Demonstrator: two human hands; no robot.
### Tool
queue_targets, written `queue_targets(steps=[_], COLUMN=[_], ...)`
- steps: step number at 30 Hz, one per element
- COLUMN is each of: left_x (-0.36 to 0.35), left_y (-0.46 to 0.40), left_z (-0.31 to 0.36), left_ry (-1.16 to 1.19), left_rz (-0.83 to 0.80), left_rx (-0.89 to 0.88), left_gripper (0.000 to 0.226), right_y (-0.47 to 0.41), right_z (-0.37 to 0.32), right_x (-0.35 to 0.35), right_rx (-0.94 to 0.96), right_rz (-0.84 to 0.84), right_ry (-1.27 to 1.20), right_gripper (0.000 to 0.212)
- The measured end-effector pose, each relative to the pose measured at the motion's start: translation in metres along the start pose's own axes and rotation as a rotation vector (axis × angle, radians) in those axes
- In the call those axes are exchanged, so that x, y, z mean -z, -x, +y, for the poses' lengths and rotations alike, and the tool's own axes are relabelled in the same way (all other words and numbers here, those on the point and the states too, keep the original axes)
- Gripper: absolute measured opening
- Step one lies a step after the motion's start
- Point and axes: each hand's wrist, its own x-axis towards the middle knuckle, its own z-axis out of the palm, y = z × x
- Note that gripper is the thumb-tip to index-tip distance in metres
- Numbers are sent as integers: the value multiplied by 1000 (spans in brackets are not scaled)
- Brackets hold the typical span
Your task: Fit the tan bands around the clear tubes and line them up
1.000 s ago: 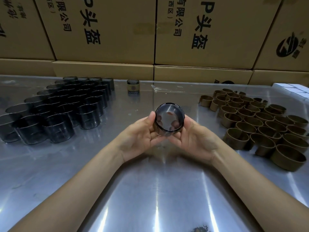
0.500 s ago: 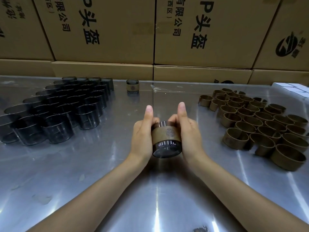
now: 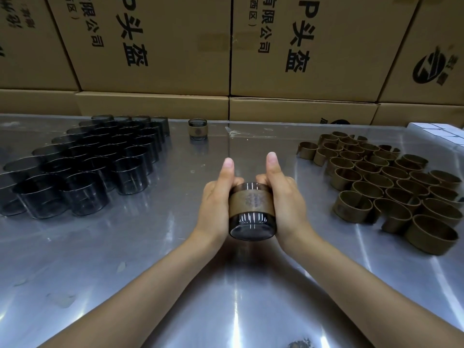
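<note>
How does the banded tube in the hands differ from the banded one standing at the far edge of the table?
The held tube lies tipped between the left hand and right hand, one open end facing the camera; the far tube stands upright on the metal table, untouched. The held tube is near the table's middle; the far tube is beside the bare tubes. Both are smoky clear with a tan band round the middle.

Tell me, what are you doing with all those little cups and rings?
A person holds one clear tube between the left hand and right hand, a tan band already around its middle. Bare tubes stand left, loose bands right. One finished tube stands at the back of the metal table.
</note>
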Motion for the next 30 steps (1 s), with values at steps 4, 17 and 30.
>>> queue_targets(steps=[4,17,30], left_x=[0,24,45], left_y=[-2,-13,-156], left_z=[-1,-14,-70], left_ry=[7,-559,-1090], left_rz=[-3,-339,-94], left_rx=[-7,-374,-457], left_gripper=[58,27,29], right_y=[0,-16,-26], right_z=[-1,31,41], right_x=[0,9,11], right_rx=[7,377,313], right_rz=[5,189,101], right_ry=[18,444,530], right_gripper=[51,49,22])
